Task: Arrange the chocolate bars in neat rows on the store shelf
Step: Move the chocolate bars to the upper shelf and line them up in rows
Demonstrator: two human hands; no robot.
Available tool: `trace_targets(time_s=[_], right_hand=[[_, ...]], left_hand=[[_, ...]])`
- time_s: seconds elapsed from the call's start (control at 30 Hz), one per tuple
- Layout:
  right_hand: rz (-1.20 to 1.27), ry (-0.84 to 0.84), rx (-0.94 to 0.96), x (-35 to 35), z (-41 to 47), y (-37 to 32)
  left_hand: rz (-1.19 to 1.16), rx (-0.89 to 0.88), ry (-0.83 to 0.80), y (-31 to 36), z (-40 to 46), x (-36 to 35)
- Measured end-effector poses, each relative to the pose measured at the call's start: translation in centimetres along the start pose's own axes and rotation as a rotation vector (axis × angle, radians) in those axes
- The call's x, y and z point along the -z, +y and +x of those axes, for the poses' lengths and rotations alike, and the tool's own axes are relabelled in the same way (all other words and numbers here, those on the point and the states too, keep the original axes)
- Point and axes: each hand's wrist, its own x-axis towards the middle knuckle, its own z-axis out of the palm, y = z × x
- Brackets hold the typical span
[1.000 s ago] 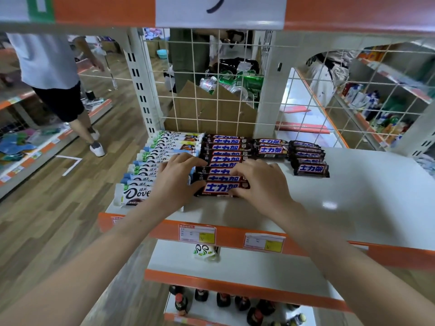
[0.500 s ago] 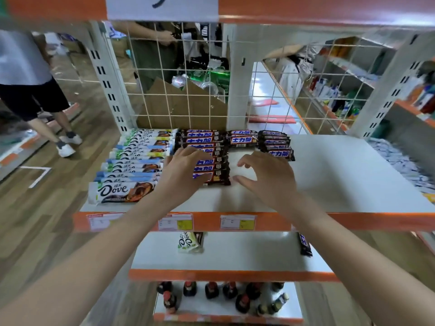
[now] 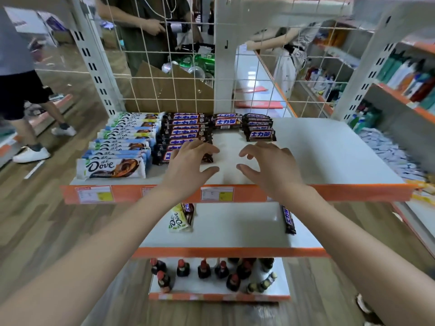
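On the white shelf [image 3: 317, 156] a row of white and blue Dove bars [image 3: 122, 147] lies at the left. Beside it runs a long row of brown Snickers bars [image 3: 183, 130], then a short row [image 3: 227, 121] and another short row [image 3: 259, 129] at the back. My left hand [image 3: 190, 161] hovers with spread fingers over the front end of the long Snickers row, holding nothing. My right hand [image 3: 268, 165] is open above bare shelf, to the right of that row. Whether either hand touches anything I cannot tell.
The lower shelf [image 3: 235, 231] carries a loose Dove bar [image 3: 177, 220] and two Snickers bars [image 3: 289, 220]. Dark bottles [image 3: 211, 271] stand on the bottom shelf. A wire grid [image 3: 164, 67] backs the shelf; people stand behind it and at the left.
My right hand has let go of the front Snickers bar and drawn back to the right over bare shelf. My left hand has slid rightward over the row's front end. The view has tilted down.
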Motion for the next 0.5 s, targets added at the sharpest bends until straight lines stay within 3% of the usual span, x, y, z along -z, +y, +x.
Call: trace_targets(time_s=[0.5], right_hand=[[0.050, 0.003, 0.074, 0.6, -10.3, -1.1]], left_hand=[[-0.062, 0.005, 0.016, 4.4, -10.0, -1.3]])
